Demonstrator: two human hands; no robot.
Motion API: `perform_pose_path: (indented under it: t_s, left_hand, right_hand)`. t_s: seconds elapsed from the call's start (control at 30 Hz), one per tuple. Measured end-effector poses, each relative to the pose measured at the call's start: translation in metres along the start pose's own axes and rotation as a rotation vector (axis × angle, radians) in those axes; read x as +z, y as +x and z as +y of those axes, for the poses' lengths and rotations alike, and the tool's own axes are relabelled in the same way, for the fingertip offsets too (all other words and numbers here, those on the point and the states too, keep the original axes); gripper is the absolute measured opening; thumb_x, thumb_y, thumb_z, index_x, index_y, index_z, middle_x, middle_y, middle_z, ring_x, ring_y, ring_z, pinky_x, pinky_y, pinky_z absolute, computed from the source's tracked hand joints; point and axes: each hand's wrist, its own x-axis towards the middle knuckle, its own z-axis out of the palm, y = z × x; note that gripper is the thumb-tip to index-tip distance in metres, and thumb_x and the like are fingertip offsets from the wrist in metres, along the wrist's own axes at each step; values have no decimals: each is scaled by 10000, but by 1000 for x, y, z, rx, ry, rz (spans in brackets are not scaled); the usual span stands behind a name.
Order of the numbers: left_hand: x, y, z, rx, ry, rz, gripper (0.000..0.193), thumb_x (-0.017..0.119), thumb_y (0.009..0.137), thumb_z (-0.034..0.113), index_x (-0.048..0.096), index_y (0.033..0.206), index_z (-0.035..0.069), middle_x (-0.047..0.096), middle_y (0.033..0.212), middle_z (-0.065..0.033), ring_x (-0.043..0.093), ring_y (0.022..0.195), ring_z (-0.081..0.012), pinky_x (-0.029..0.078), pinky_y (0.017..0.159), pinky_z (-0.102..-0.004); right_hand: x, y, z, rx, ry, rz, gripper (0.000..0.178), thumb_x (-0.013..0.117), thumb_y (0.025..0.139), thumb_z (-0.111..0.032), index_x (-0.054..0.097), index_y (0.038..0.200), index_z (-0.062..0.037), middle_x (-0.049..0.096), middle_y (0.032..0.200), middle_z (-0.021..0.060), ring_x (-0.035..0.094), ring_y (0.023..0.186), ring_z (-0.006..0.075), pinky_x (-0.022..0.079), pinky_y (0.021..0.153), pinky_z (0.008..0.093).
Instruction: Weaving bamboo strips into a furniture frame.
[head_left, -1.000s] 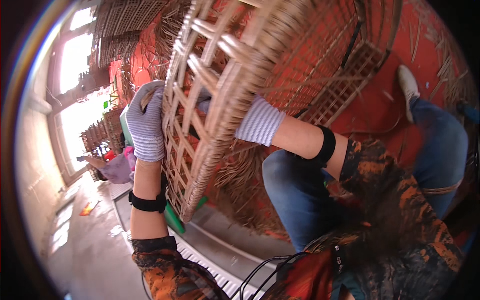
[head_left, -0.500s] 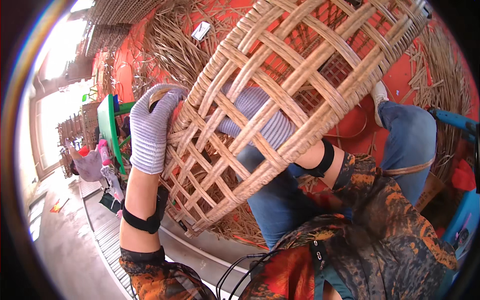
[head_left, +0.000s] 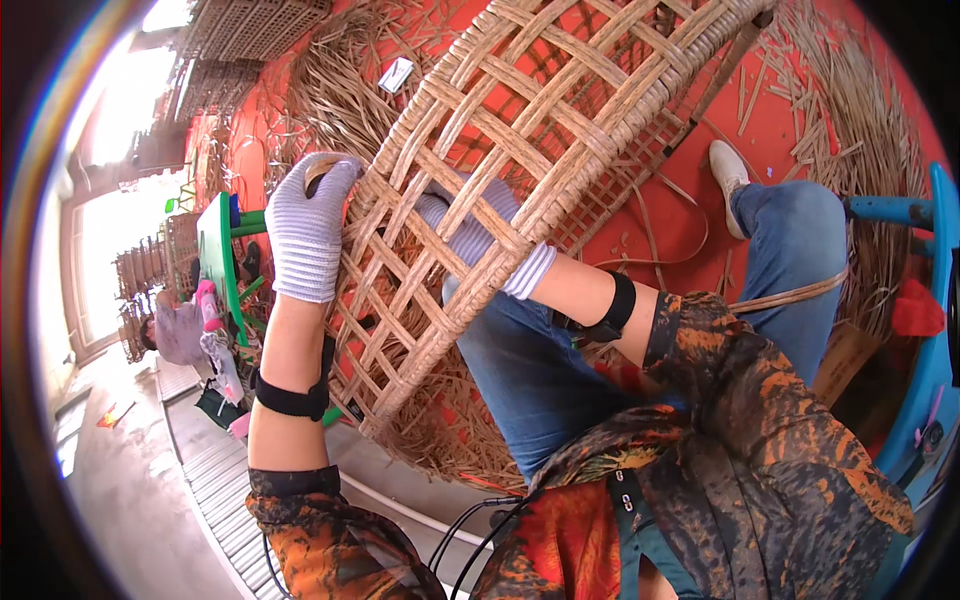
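Observation:
A woven rattan basket (head_left: 515, 130) with an open lattice side and thick wrapped rims slants across my lap. My left hand (head_left: 310, 215), in a grey-white knit glove, is closed at the basket's left edge. A tan rattan strip (head_left: 317, 178) curves between its thumb and fingers. Behind the lattice is my right hand (head_left: 480, 215), gloved the same way. It shows only through the gaps, close to the left edge from the inner side, and its fingers are mostly hidden. A long loose strip (head_left: 795, 293) crosses my right knee.
Piles of dry strips (head_left: 345, 90) lie on the red floor covering (head_left: 690, 235). A small white packet (head_left: 396, 75) lies at the far side. A green stool (head_left: 222, 265) stands at left, with a person in a pinkish top (head_left: 180, 330) beyond it. A blue plastic frame (head_left: 925, 370) is at right.
The basket has shifted left and turned, so more of its lower lattice side and my right knee show. My left hand has risen a little, and my right hand has moved left with the basket.

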Motion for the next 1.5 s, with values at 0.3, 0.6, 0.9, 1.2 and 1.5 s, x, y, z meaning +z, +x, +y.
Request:
perform_pose_path:
  t_s: [0.3, 0.6, 0.9, 1.2, 1.5]
  left_hand:
    - [0, 0, -7, -338, -311, 26, 193, 678, 816, 244, 660, 736, 69, 508, 579, 54, 416, 497, -46, 316, 471, -216]
    - [3, -1, -1, -335, -375, -46, 209, 736, 777, 253, 681, 763, 52, 506, 592, 59, 389, 522, -43, 291, 493, -216]
    - [-3, -1, 6, -343, -522, -39, 226, 703, 819, 228, 690, 953, 47, 519, 661, 70, 357, 522, -14, 252, 462, -183]
    - [-2, 2, 3, -262, -735, 7, 235, 636, 866, 168, 650, 1050, 21, 421, 655, 66, 332, 530, -22, 248, 457, -176]
    - [-2, 5, -1, -242, -745, 29, 227, 620, 880, 176, 650, 1040, 18, 447, 658, 44, 361, 526, -25, 255, 441, -170]
  right_hand:
    - [6, 16, -3, -266, -347, -6, 240, 632, 890, -192, 636, 1040, -5, 650, 848, 52, 620, 775, 134, 526, 688, 275]
    - [5, 1, -27, 104, -3, -9, 214, 578, 921, -122, 588, 1097, 0, 633, 949, 50, 613, 813, 134, 548, 744, 262]
    - [-21, 10, -23, 5, -444, 104, 242, 619, 897, -134, 566, 1083, 10, 609, 934, 41, 605, 824, 142, 551, 785, 299]
    - [-47, 15, -9, -76, -326, 26, 265, 587, 913, -136, 568, 1126, 22, 618, 1002, 76, 605, 894, 180, 544, 822, 332]
    - [-34, 7, -25, -96, -960, 73, 334, 544, 945, -217, 549, 1162, 37, 614, 1041, 89, 563, 960, 159, 503, 850, 288]
